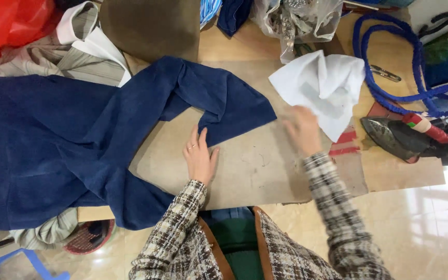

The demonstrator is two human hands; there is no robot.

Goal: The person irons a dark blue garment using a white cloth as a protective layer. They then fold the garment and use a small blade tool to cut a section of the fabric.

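- Resting flat with fingers spread, the left hand (199, 158) presses the brown cardboard sheet (250, 166), just beside the dark blue soft fabric garment (79, 135) at left.
- The right hand (303, 129), motion-blurred, fingers seemingly pinching the crumpled white cloth piece (323, 85); it looks light and limp, best taken at an edge.
- Far right lies a dark metal iron (405, 137) beside a coiled blue cord (390, 62).

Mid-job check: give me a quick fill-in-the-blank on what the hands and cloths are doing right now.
1. The left hand rests flat beside the ___ blue garment.
2. The right hand grips a ___ cloth.
3. The clothes iron lies to the person's ___.

Missing words: dark; white; right
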